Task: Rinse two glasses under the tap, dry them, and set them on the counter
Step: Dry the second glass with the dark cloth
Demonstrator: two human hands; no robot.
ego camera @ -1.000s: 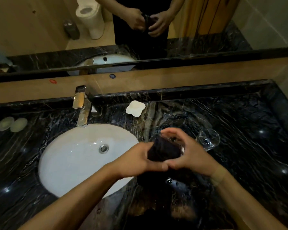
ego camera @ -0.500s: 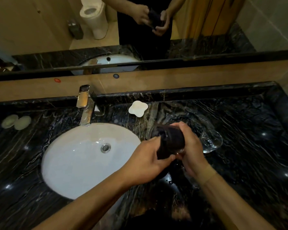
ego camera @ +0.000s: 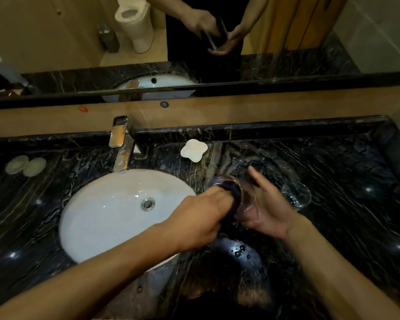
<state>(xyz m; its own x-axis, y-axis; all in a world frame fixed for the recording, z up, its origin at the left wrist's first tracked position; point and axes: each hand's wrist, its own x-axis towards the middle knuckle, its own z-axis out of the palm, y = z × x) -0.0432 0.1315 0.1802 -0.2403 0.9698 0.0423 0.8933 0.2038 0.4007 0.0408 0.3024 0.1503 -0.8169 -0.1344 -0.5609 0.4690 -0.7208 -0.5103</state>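
**Dark cloth works inside the first glass while the second waits**

Black marble veined with white makes up the counter (ego camera: 333,204), and the head view, the only one, looks down on it. Just above its middle, the left hand (ego camera: 201,218) is bunched into a fist around a dark, crumpled drying cloth (ego camera: 234,196), pushing it into the mouth of a clear drinking glass (ego camera: 241,195) that lies tilted between the two hands. The right hand (ego camera: 267,210) cradles that glass from the far side with palm turned up and fingers (ego camera: 259,179) spread wide. Motion blur hides whether they actually press on the wall. This looks like a bracing hold: an open palm supports the glass so the cloth hand can twist inside it, which suggests the drying step is in progress.

A second clear glass (ego camera: 297,196) sits on the counter just beside the right hand, toward the right. Whether it is already dried cannot be told. Two glasses are in sight in all, one held and one resting, with a single cloth.

A white oval sink basin (ego camera: 102,215) lies left of the hands, one chrome tap (ego camera: 121,144) behind it with no water visibly running. One white flower-shaped dish (ego camera: 194,150) stands near the back edge, and two pale round pads (ego camera: 26,165) rest touching at far left. The mirror (ego camera: 194,42) above repeats the hands.
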